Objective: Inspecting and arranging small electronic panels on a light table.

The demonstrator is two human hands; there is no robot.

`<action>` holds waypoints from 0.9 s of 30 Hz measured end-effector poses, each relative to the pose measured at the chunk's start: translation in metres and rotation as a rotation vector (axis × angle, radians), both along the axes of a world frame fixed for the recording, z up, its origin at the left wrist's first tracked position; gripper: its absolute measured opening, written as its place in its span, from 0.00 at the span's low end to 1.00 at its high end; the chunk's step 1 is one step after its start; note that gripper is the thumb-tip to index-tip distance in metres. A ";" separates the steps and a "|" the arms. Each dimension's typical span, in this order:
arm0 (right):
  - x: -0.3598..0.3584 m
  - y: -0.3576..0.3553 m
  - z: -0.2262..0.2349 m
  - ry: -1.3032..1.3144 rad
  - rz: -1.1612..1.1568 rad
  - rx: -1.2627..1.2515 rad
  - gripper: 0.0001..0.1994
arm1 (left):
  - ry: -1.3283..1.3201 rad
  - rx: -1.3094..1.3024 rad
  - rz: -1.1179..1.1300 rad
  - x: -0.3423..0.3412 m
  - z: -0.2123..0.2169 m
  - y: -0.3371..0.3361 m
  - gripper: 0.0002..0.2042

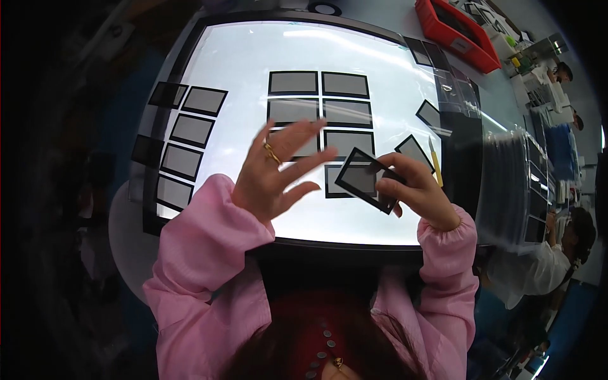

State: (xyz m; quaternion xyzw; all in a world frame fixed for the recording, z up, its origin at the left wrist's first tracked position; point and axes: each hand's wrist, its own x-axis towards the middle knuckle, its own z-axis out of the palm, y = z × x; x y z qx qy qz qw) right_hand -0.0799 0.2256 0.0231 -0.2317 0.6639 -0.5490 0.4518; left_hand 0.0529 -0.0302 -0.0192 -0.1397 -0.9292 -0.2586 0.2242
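My right hand [415, 187] pinches a small rectangular grey panel with a black border [361, 177] by its right edge, thumb on top. The panel is tilted above a lit white light table [304, 221]. My left hand [275, 171] hovers to the left of it, fingers spread and holding nothing, a ring on one finger. Beneath the hands, similar panels [293, 83] lie in two columns, some partly covered by my left hand. Near my right hand lie another tilted panel [415, 152] and a slim yellow-handled tool [436, 163].
A column of panels [192, 130] runs along the light table's left side. A red bin [459, 35] stands at the back right. Clear plastic trays [503, 183] are stacked to the right. Other people [532, 266] sit farther right.
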 end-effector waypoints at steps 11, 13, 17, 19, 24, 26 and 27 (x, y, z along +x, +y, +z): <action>0.065 -0.048 -0.017 0.762 0.100 -0.212 0.27 | 0.137 -0.011 0.115 0.075 0.006 -0.008 0.11; 0.068 -0.052 -0.028 1.194 0.123 -0.186 0.24 | 0.116 0.003 0.150 0.074 0.002 -0.005 0.10; 0.066 -0.049 -0.043 1.368 0.108 -0.226 0.19 | 0.133 -0.002 0.111 0.070 0.000 -0.005 0.10; 0.062 -0.046 -0.042 1.378 0.105 -0.243 0.17 | 0.136 0.007 0.102 0.069 0.001 -0.005 0.09; 0.003 -0.009 -0.026 1.558 -0.240 -0.001 0.19 | 0.096 0.187 0.214 0.067 -0.003 0.000 0.12; -0.026 0.002 -0.024 1.642 -0.338 0.181 0.19 | 0.084 0.159 0.170 0.061 -0.001 0.001 0.12; -0.033 0.004 -0.023 1.660 -0.368 0.280 0.18 | 0.071 0.132 0.131 0.058 -0.002 0.002 0.12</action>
